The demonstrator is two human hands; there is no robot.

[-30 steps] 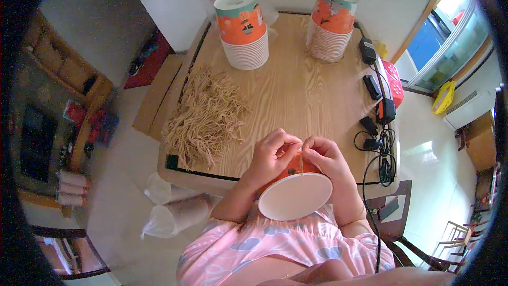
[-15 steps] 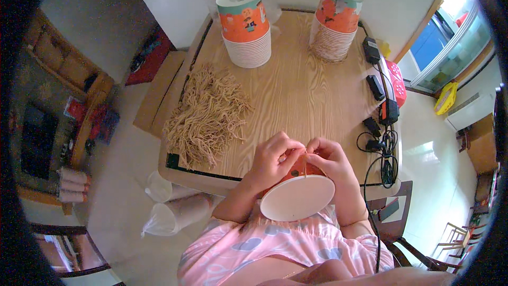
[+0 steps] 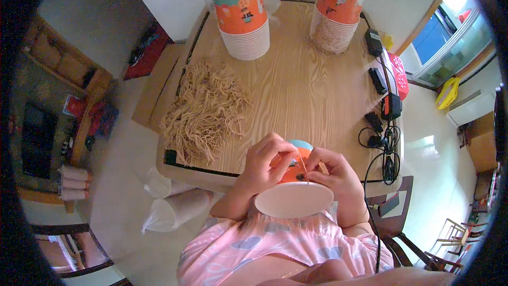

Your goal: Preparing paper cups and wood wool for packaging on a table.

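A paper bucket [image 3: 294, 199], orange with a teal band, lies tilted at the table's near edge, its wide white end toward me. Over its orange side runs a thin tan string [image 3: 302, 162]. My left hand [image 3: 264, 163] pinches the string's upper part between thumb and fingertips. On the other side my right hand [image 3: 332, 170] is closed on the string near the bucket's rim, with a short tan end showing by its fingers. The bucket's far side is partly hidden by both hands. A loose heap of tan strings [image 3: 203, 111] lies on the table to the left.
Two upside-down stacks of similar buckets stand at the back: a left stack [image 3: 243, 18] and a right stack [image 3: 338, 13]. Black adapters and coiled cables [image 3: 390, 153] line the right table edge. Bagged white cups [image 3: 177, 212] lie on the floor at left.
My hands have moved apart a little, and the string between them now shows as a slanted line. The bucket has tipped, so its teal end shows beyond my fingers.
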